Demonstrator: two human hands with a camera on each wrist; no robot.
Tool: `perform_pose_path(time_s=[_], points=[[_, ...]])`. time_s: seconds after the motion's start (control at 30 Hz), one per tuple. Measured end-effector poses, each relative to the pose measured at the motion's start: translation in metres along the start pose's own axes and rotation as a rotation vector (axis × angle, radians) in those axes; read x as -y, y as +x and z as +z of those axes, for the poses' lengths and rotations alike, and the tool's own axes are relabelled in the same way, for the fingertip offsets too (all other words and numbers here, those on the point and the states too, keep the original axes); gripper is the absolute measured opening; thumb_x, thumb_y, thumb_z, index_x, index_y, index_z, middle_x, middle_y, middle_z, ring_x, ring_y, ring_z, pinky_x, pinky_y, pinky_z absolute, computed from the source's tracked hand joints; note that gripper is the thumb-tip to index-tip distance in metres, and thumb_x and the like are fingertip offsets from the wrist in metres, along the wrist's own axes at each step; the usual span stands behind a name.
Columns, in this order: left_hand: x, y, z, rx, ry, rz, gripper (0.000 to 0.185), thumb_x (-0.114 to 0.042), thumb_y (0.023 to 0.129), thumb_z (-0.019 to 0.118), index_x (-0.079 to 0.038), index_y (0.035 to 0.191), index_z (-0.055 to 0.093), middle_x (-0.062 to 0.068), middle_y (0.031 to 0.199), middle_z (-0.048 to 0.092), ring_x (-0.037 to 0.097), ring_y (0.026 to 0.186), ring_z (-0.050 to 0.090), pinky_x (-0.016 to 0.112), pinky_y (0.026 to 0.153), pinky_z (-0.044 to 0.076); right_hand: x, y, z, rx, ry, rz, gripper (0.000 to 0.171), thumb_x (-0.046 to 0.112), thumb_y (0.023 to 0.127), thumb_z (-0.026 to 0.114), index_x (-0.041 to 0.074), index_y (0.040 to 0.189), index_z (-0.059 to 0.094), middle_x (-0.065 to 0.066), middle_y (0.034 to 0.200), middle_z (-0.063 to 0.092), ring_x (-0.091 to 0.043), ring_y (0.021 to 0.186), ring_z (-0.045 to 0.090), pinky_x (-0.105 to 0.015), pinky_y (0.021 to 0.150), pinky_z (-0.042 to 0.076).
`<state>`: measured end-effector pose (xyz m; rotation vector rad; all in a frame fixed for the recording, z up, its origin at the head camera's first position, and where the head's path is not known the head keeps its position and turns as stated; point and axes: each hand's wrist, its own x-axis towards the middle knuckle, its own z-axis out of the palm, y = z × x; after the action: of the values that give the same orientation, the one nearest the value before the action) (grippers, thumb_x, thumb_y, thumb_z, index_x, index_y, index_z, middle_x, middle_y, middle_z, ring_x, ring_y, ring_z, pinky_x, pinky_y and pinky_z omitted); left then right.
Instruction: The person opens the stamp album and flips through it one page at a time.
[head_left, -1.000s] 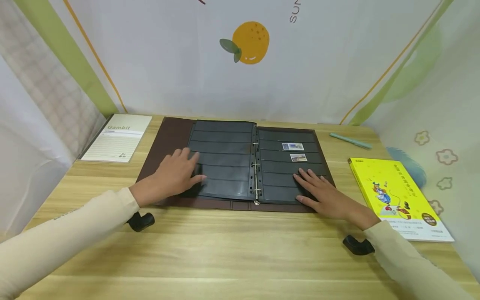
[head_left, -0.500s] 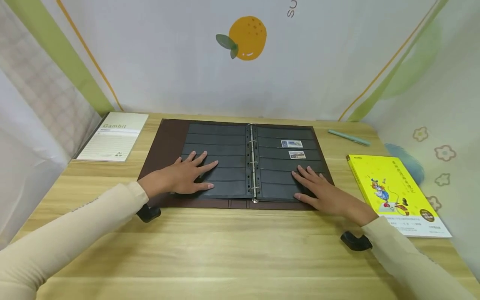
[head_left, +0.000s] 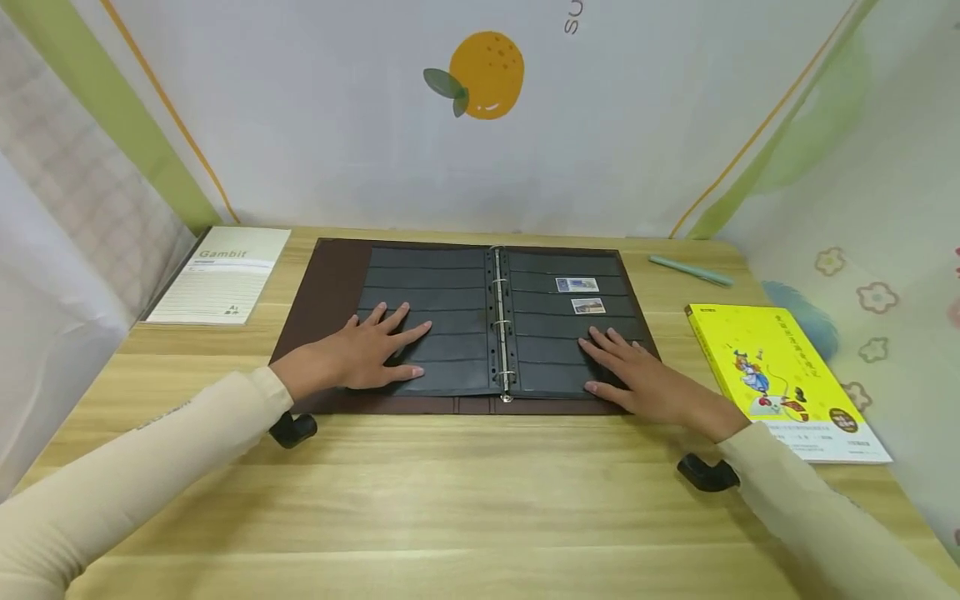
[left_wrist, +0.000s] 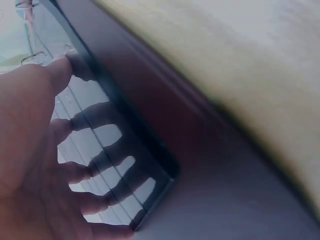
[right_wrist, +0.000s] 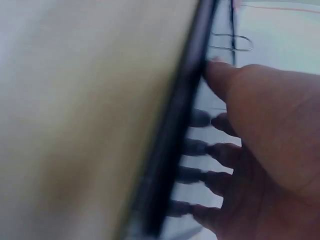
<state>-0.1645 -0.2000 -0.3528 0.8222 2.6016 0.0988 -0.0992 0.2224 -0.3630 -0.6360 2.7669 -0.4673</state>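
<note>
A brown ring binder [head_left: 322,292] lies spread on the table, with black pocket pages [head_left: 450,287] on both sides of its metal rings [head_left: 502,323]. Two small stamps, an upper one [head_left: 577,285] and a lower one [head_left: 588,306], sit in pockets of the right page. My left hand [head_left: 360,354] rests flat on the lower part of the left page, its fingers spread. On the right page's lower outer corner lies my right hand [head_left: 645,375], fingers extended just below the stamps. In the left wrist view the glossy page [left_wrist: 95,135] mirrors the fingertips touching it.
A "Gambit" notebook [head_left: 217,275] lies at the back left of the wooden table [head_left: 450,500]. To the right are a pale green pen [head_left: 691,270] and a yellow book [head_left: 780,375]. A white printed curtain [head_left: 337,125] encloses the table's back and sides.
The left hand has moved right from the left page's outer edge and flattened onto it, and that page now lies flatter. The right hand has stayed on its page; the camera view has shifted slightly.
</note>
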Motion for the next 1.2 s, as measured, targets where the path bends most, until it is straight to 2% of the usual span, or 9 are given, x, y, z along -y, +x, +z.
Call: perform_pose_path(time_s=[0.17,0.3,0.43,0.57,0.73,1.03,1.2], points=[[0.000,0.001,-0.003,0.019,0.027,0.002,0.076,-0.059,0.102,0.047,-0.030,0.164,0.014,0.018,0.170,0.003,0.050,0.154,0.004,0.076,0.116,0.016,-0.010,0.023,-0.036,0.022,0.054,0.031,0.073,0.042,0.104,0.054,0.007,0.161,0.024,-0.025,0.167,0.016,-0.049,0.154,0.013,-0.070,0.119,0.020],[-0.001,0.001,-0.004,0.031,0.035,-0.002,0.076,-0.058,0.102,0.047,-0.029,0.164,0.013,0.019,0.170,0.002,0.051,0.154,0.005,0.076,0.115,0.018,-0.034,0.058,-0.073,0.047,0.063,0.102,0.073,0.037,0.106,0.051,0.001,0.161,0.019,-0.030,0.165,0.016,-0.052,0.151,0.019,-0.069,0.117,0.025],[0.001,0.000,-0.004,0.032,0.029,-0.007,0.076,-0.057,0.102,0.047,-0.028,0.164,0.013,0.019,0.170,0.002,0.052,0.154,0.004,0.077,0.115,0.018,-0.062,0.095,-0.094,0.054,0.025,0.164,0.067,0.027,0.108,0.049,-0.004,0.159,0.019,-0.035,0.162,0.019,-0.056,0.146,0.024,-0.069,0.115,0.027],[0.000,0.001,-0.003,0.035,0.025,-0.002,0.076,-0.057,0.102,0.047,-0.028,0.164,0.013,0.019,0.170,0.002,0.052,0.154,0.004,0.077,0.115,0.018,-0.082,0.119,-0.100,0.057,-0.020,0.178,0.065,0.017,0.106,0.051,-0.008,0.157,0.022,-0.035,0.161,0.022,-0.056,0.146,0.023,-0.069,0.117,0.025],[-0.002,0.000,-0.003,0.038,0.025,0.004,0.076,-0.057,0.103,0.046,-0.027,0.164,0.013,0.020,0.170,0.002,0.052,0.154,0.003,0.076,0.116,0.017,-0.090,0.135,-0.100,0.053,-0.075,0.162,0.066,0.016,0.102,0.058,-0.011,0.154,0.027,-0.035,0.157,0.030,-0.055,0.145,0.027,-0.066,0.117,0.027],[-0.003,0.002,-0.005,0.037,0.050,0.002,0.076,-0.057,0.103,0.045,-0.027,0.164,0.011,0.020,0.170,0.000,0.053,0.154,0.003,0.077,0.115,0.018,-0.089,0.136,-0.103,-0.033,-0.110,0.160,0.060,0.014,0.101,0.061,-0.013,0.149,0.038,-0.036,0.147,0.046,-0.055,0.136,0.041,-0.065,0.110,0.038],[-0.001,0.003,-0.002,0.043,0.050,-0.004,0.076,-0.057,0.103,0.045,-0.027,0.164,0.011,0.019,0.170,0.000,0.052,0.154,0.002,0.077,0.115,0.017,-0.089,0.136,-0.101,-0.132,-0.097,0.139,0.047,0.011,0.101,0.060,-0.014,0.140,0.050,-0.037,0.135,0.052,-0.053,0.125,0.049,-0.065,0.104,0.041]])
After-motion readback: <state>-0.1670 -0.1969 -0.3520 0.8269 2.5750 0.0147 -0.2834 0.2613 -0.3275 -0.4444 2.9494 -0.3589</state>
